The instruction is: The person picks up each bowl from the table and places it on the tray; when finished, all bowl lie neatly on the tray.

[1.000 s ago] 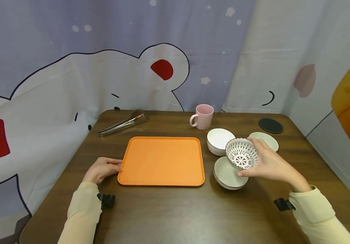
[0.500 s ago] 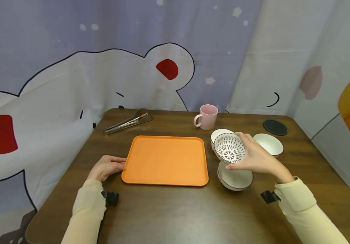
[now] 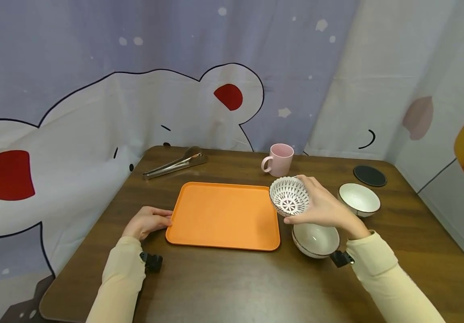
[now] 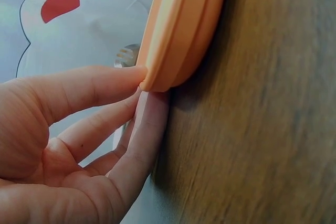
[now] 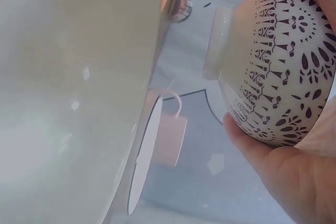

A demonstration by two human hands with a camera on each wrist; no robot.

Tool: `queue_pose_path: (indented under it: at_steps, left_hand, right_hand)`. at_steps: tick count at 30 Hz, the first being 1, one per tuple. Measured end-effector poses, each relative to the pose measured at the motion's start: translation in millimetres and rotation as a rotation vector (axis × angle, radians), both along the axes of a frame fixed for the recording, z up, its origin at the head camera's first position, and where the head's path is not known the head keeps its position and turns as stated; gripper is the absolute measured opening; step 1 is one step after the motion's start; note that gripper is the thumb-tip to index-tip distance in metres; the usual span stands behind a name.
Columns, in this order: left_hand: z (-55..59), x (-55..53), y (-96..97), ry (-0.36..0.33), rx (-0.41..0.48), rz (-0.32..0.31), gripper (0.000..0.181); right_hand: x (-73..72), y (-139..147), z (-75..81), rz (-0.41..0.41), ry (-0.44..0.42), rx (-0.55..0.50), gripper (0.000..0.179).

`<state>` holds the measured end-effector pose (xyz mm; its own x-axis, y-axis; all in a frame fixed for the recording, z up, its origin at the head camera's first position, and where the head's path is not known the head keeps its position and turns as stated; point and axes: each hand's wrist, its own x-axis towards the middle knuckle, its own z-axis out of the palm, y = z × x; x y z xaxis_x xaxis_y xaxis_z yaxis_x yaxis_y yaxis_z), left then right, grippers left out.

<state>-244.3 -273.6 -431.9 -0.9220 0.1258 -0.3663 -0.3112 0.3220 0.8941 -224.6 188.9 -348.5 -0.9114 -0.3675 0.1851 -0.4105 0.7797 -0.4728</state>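
Note:
My right hand grips a white bowl with a dark pattern by its sides, raised beside the orange tray's right edge. In the right wrist view the patterned bowl is off the table, its foot ring showing. At the tray's left edge, my left hand pinches the orange tray. The left wrist view has the thumb on top of the tray rim and a finger under it. Below my right hand sits a pale bowl. Another white bowl is hidden in the head view.
A pink mug stands behind the tray's right side. Metal tongs lie at the back left. On the right are a white bowl with a dark rim and a black round coaster. A printed curtain hangs behind the table.
My right hand has carried the patterned bowl leftward, from above the pale bowl to the tray's right edge. The left hand stays at the tray's edge; the head view has shifted slightly.

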Motion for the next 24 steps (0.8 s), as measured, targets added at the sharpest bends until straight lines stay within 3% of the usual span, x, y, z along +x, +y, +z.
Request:
queue_pose_path:
  at_steps: [6, 13, 24]
  left_hand:
    - [0.3, 0.5, -0.2, 0.001, 0.002, 0.006, 0.054]
    - [-1.6, -0.4, 0.9, 0.003, 0.044, 0.026, 0.053]
    - [-1.0, -1.0, 2.1, -0.005, 0.021, 0.02, 0.051]
  right_hand:
    - [-8.0, -18.9, 2.6, 0.025, 0.014, -0.025, 0.113]
    - [-19.8, -40.6, 0.5, 0.053, -0.018, -0.068, 0.115]
    - [-40.4, -70.2, -4.0, 0.057, -0.087, -0.066, 0.122]
